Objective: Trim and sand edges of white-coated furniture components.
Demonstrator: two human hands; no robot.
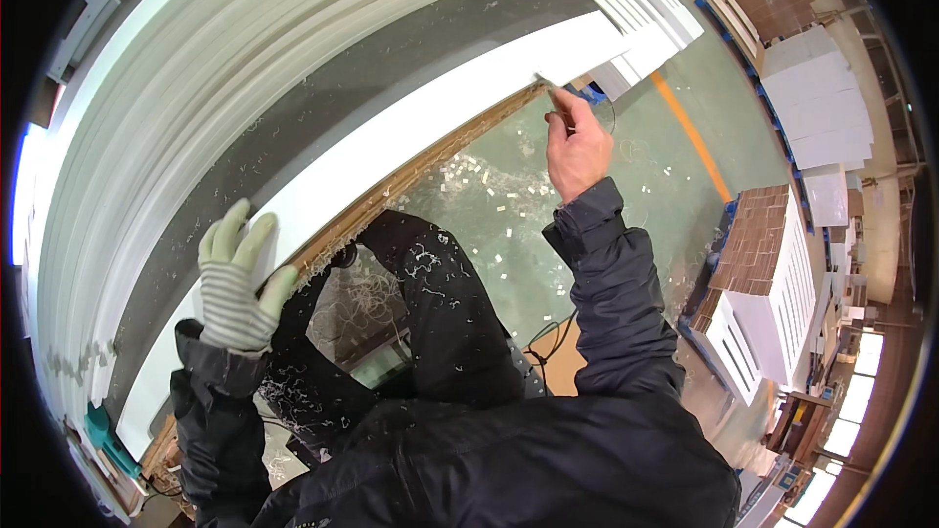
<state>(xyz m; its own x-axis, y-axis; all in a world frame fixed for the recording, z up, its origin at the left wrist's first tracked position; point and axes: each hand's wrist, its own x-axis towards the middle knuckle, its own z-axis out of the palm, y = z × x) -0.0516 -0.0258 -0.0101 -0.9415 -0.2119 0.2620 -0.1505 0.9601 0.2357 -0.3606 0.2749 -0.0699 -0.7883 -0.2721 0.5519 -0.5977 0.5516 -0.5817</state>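
Note:
A long white board (pixel 411 127) with a raw brown near edge runs slantwise from the lower left to the upper right. My left hand (pixel 235 279), in a pale green glove with a striped back, spans the board near its lower left, fingers over the white face and thumb at the brown edge. At the board's far right end my bare right hand (pixel 577 142) is closed in a pinch against the brown edge. Whatever sits between its fingertips is small and dark, too small to name. Thin shavings cling along the edge.
Stacked white boards (pixel 323 15) curve along the left and top. A teal tool (pixel 110 438) lies at lower left. Chips litter the green floor (pixel 509 186), which has an orange line (pixel 690 127). White slotted panels and brown pieces (pixel 763 254) stand stacked at right. Shavings cover my trousers.

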